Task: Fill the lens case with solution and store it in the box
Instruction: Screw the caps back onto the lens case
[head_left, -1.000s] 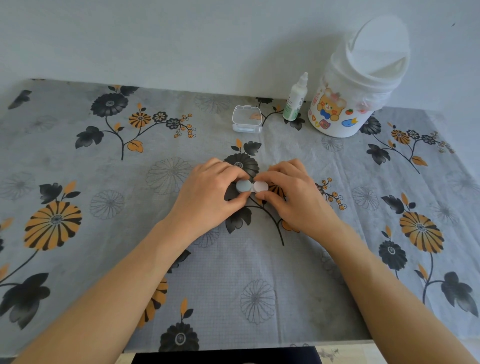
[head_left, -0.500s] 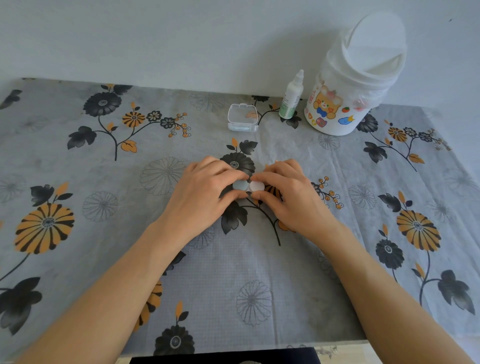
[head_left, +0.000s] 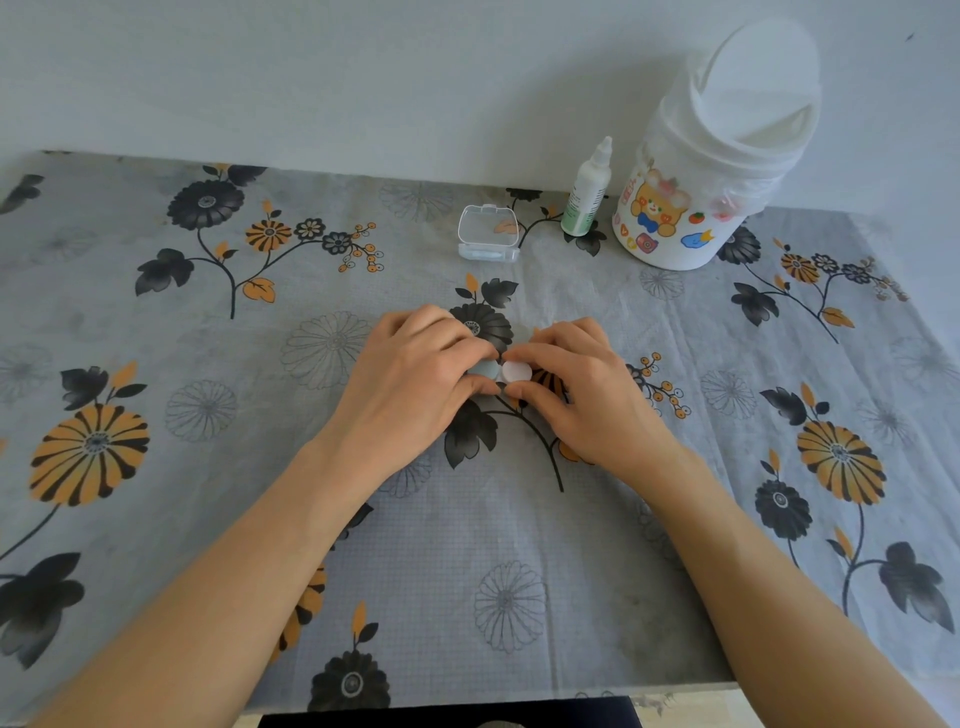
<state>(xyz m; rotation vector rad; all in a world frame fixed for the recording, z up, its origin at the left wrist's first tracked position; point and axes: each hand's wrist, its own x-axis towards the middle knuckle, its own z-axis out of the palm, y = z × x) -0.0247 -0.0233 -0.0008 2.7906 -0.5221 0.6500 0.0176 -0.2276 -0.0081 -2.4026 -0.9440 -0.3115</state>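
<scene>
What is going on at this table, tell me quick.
A person is working on a contact lens case on the flowered tablecloth. The left hand pinches the bluish cap and the right hand pinches the pinkish-white cap; whether they are tightening or loosening is unclear. Farther back, the small clear box sits with its lid up, beside the solution bottle and a white bin, all untouched.

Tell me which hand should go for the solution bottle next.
Probably the right hand. The solution bottle stands at the back, right of centre, on that hand's side. The left hand can keep gripping the lens case.
</scene>
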